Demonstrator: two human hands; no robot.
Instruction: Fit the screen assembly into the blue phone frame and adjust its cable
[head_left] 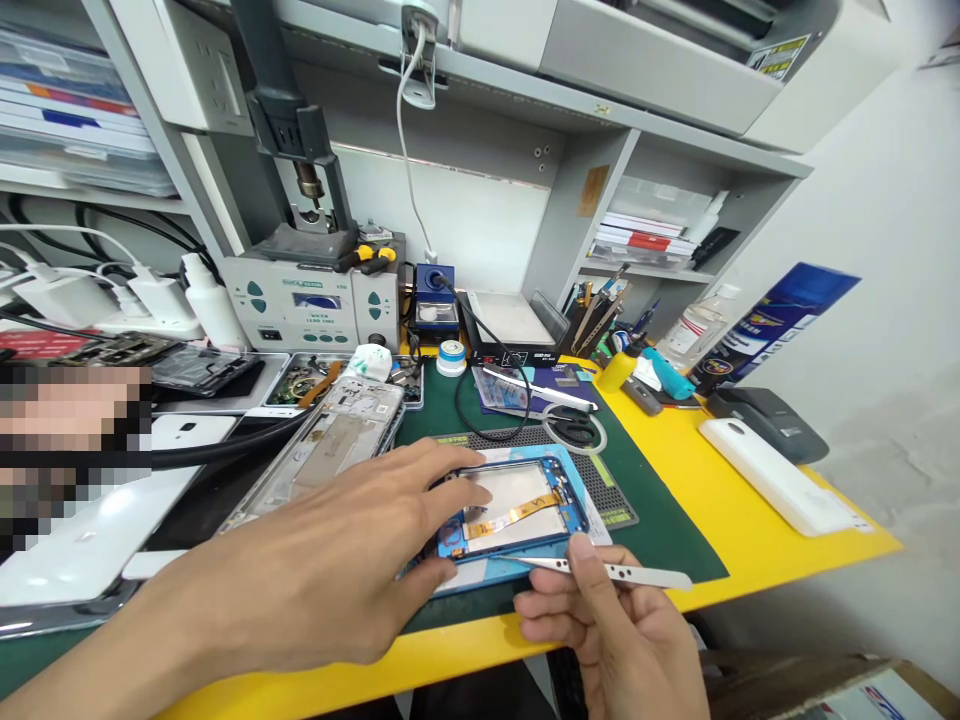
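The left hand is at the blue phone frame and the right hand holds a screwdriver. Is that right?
Not quite: the head view shows the right hand holding metal tweezers, not a screwdriver. The left hand is at the blue phone frame.

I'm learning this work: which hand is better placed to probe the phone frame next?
Likely the right hand: it holds tweezers beside the blue phone frame; the left hand spans the frame's left end.

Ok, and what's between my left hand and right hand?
The opened phone, with its orange ribbon cable; your left hand reaches over one end, and the tweezers in your right hand point toward its near edge. The head view shows this.
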